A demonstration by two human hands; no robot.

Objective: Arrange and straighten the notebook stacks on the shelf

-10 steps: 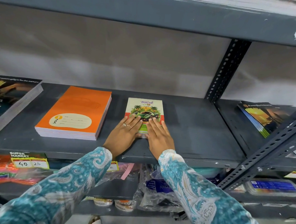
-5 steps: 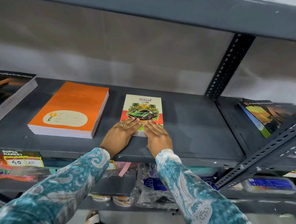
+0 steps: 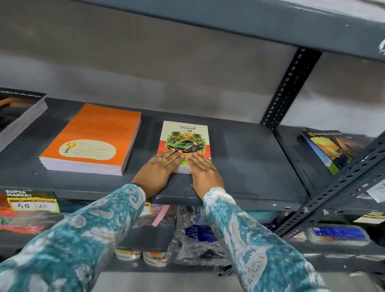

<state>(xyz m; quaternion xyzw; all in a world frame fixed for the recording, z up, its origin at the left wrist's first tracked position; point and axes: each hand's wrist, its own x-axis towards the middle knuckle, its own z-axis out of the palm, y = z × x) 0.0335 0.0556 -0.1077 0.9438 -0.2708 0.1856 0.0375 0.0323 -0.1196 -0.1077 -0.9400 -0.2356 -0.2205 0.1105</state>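
A small car-cover stack (image 3: 185,136) lies flat mid-shelf (image 3: 242,162), squared; the thicker orange stack (image 3: 93,138) lies just left, slightly angled, apart from it.

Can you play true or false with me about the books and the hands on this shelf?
1. Both hands lie flat on the car-cover notebook stack. True.
2. The orange notebook stack sits to the right of the car one. False: it sits to its left.
3. The left hand wears rings. True.
4. The right hand is lifting a notebook. False: it rests flat on the stack.
5. The orange stack touches the car stack. False: bare shelf shows between them.
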